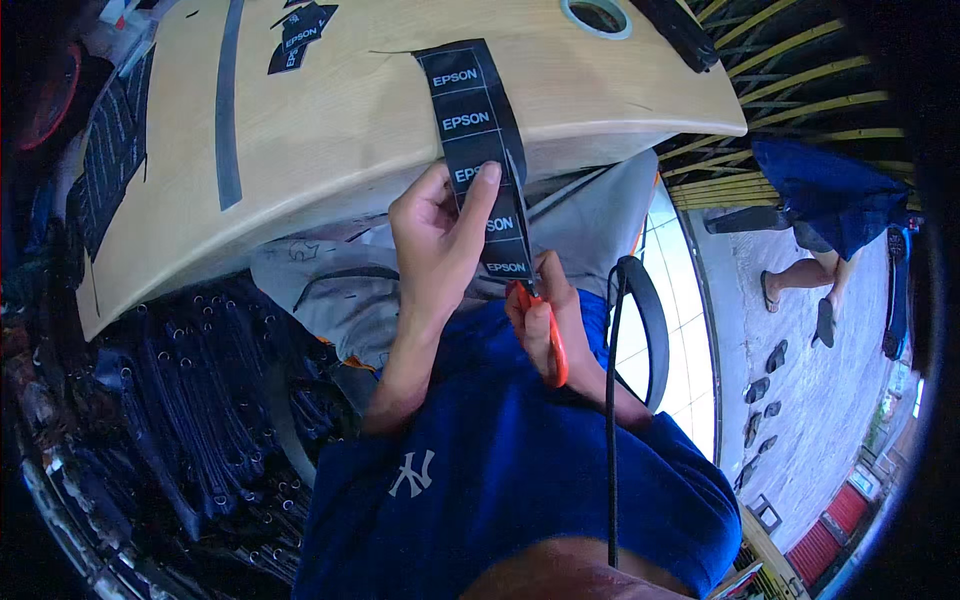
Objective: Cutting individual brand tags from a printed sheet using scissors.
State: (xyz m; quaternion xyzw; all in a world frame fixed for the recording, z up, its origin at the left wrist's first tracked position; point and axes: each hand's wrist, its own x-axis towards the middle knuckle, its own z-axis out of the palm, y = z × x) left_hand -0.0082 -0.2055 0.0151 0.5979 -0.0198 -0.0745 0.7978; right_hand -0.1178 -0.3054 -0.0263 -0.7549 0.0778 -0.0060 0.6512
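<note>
A long black strip with rows of white print point(465, 98) runs from the table top over its near edge toward my body. My left hand point(437, 238) pinches the strip near its middle, thumb on top and fingers beneath. Orange-handled scissors point(555, 350) are gripped in my right hand point(560, 315), at the strip's near end. Their blades point away from me along the strip's right side, where a plain black margin lies beside the printed part. How far apart the blades stand is hard to make out.
On the wooden table point(340, 120) lie small cut black pieces point(300, 30), a narrow dark strip point(229, 110), a tape roll point(597, 17) and printed black sheets point(115, 140). Dark straps with rings point(200, 370) are heaped at left. Another person's leg point(800, 280) and shoes point(757, 390) show at right.
</note>
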